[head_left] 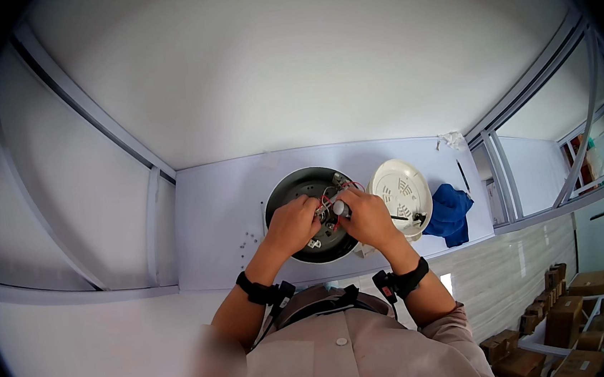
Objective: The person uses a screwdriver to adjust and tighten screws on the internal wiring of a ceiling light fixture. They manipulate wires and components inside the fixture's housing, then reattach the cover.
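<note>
A round, dark metal appliance body, turned so that its wired underside faces up, sits near the front edge of a pale, flat white worktop, roughly at its middle. Red and white wires and small metal parts show in its open centre. The left hand is curled over the lower left part of this opening, fingers bent down onto the inner parts; what exactly it pinches is too small to tell. The right hand is clenched around a small grey cylindrical tool handle, which points into the wiring between the two hands. Both wrists wear black bands.

Just beside the body, to the right and touching or nearly touching it, lies a round white plastic base cover with vent slots in its face. Further right, a crumpled blue cloth rests at the worktop's right end, partly over the edge. A few tiny dark screws are scattered on the worktop left of the body. Brown cardboard boxes stand stacked on the floor at the lower right.
</note>
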A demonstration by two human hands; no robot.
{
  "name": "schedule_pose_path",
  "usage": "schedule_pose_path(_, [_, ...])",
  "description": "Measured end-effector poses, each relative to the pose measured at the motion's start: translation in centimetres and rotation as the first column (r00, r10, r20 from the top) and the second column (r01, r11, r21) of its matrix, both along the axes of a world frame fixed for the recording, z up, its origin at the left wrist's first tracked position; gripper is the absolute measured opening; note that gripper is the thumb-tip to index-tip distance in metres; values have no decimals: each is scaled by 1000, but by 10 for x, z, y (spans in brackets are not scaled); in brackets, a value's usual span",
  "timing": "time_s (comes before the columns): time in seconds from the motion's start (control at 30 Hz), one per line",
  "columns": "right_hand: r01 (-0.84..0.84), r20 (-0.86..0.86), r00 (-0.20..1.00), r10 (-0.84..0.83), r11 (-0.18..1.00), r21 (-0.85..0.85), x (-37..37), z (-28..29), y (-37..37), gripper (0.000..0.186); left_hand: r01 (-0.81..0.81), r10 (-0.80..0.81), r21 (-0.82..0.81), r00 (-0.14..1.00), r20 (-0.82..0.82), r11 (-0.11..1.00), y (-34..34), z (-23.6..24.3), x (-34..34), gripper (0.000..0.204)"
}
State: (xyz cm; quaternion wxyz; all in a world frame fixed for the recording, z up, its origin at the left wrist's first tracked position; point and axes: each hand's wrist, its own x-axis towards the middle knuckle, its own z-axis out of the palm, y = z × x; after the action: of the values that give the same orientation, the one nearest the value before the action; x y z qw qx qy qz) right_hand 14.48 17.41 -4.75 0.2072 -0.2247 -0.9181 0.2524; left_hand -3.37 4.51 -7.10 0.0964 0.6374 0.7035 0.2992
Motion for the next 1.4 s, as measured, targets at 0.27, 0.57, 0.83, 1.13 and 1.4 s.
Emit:
schedule_pose_path(0.27, [10, 24, 1000, -10, 1000, -5, -2, 4, -2, 33, 22, -23, -26, 999, -24, 999, -3, 0, -1, 24])
schedule_pose_path(0.57, [0, 13, 1000, -1, 1000, 28, -2, 2, -1, 33, 41, -39, -63, 999, 33, 997, -5, 0, -1, 21])
schedule_pose_path(0.83, [0, -24, 1000, 1, 998, 56, -3, 0, -2, 31, 53, -52, -62, 998, 25, 997, -6, 1, -1, 19])
schedule_pose_path(1.13, [20, -69, 997, -20, 1000, 6, -6, 4, 5, 33, 84, -83, -66, 996, 12, 994, -6, 1, -2, 23])
schedule_pose_path(1.4, [24, -86, 996, -23, 1000, 13, -4, -1, 5, 32, 119, -101, -105, 982, 161, 987, -5, 12, -6, 29])
